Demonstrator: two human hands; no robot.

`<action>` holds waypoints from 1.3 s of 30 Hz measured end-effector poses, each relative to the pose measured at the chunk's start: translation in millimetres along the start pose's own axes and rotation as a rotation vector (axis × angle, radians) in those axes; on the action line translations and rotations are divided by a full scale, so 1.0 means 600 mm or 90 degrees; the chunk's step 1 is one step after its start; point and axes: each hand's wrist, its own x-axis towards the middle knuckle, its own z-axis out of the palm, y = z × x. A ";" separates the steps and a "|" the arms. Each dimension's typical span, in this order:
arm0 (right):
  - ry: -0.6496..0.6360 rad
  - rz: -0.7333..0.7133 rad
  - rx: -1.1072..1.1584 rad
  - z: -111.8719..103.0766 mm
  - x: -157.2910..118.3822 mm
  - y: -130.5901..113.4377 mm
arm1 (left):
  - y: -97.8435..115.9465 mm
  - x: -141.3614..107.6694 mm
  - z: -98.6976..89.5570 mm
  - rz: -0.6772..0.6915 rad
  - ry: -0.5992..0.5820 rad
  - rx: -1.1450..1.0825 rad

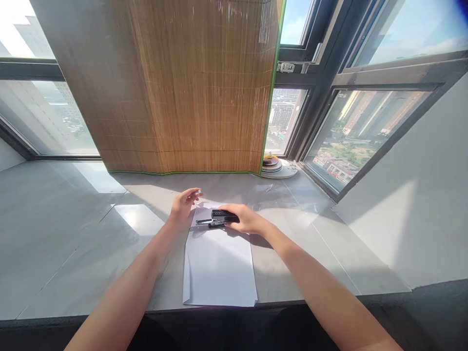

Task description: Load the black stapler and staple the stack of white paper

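My right hand (pixel 243 218) is wrapped round a black stapler (pixel 224 215), whose lid is raised from its metal magazine. The stapler is over the far end of a stack of white paper (pixel 221 268), which lies lengthwise at the sill's front edge. To the left of the stapler, near the paper's far left corner, my left hand (pixel 185 202) is raised with its fingertips pinched. A small pale thing shows at those fingertips, too small to name.
A grey tiled window sill (pixel 91 243) carries everything. Behind the paper hangs a bamboo blind (pixel 190 97). Stacked plates (pixel 274 168) stand in the back right corner by the window frame. A white wall (pixel 413 209) bounds the right side.
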 end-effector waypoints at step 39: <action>0.106 0.057 0.010 -0.012 -0.004 0.024 | 0.043 -0.028 0.012 0.175 -0.346 0.178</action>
